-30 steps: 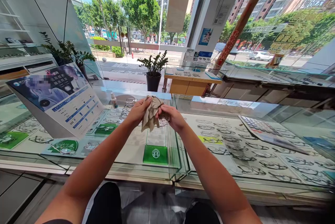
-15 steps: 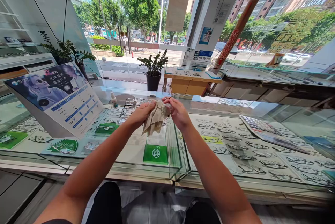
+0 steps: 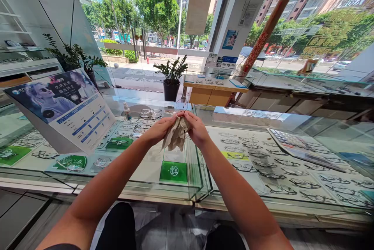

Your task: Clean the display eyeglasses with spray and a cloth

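Note:
Above the glass counter, my left hand (image 3: 163,128) pinches a beige cleaning cloth (image 3: 175,137) that hangs down in folds. Close against it, my right hand (image 3: 198,128) is closed on a pair of thin-rimmed eyeglasses (image 3: 181,104). One round lens rises beyond the fingertips; the other lies low against the cloth. The fingertips of both hands meet at the top of the cloth, and part of the frame is hidden behind them.
A glass display counter (image 3: 128,181) holds rows of spectacles. On it stand a small spray bottle (image 3: 127,111), a tilted poster board (image 3: 61,109) at left and a white calculator-like panel (image 3: 300,148) at right. A potted plant (image 3: 171,80) stands beyond.
The glasses have turned, so one lens now points up and away past my fingers. My hands have come closer together, and the cloth has shifted slightly right.

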The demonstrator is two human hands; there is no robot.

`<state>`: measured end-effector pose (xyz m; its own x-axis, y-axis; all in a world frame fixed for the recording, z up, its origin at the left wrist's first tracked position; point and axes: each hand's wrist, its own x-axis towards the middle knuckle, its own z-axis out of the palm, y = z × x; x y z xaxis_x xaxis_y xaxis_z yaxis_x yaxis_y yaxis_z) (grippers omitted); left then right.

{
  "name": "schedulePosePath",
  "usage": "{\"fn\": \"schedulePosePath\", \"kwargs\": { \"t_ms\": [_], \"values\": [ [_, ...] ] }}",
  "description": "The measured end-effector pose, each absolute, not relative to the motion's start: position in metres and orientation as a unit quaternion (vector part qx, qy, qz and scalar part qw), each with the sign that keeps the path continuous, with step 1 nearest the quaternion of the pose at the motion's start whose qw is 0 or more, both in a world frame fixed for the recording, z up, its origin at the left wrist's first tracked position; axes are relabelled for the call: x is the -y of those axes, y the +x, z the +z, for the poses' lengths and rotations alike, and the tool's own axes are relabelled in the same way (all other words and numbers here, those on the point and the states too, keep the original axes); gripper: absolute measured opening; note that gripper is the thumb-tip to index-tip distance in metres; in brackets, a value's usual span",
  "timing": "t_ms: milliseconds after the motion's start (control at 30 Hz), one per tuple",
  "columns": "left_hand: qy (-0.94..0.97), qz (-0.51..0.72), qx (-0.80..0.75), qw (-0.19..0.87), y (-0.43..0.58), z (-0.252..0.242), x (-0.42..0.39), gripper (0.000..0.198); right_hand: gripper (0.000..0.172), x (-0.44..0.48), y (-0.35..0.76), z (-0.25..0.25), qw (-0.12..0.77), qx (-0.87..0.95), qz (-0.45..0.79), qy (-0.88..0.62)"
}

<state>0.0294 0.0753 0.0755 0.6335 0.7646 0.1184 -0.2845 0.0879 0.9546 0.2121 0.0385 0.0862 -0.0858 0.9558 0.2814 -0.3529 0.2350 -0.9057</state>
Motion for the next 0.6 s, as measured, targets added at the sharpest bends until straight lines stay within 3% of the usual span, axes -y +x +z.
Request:
{"fn": "schedulePosePath", "kwargs": {
  "t_ms": [600],
  "values": [
    [0.525,0.393,-0.195,0.730,0.0360,0.0800,-0.0673,0.059,0.039,-0.0427,0.2056,0.0765,0.600,0.474,0.582,-0.275]
  ]
}}
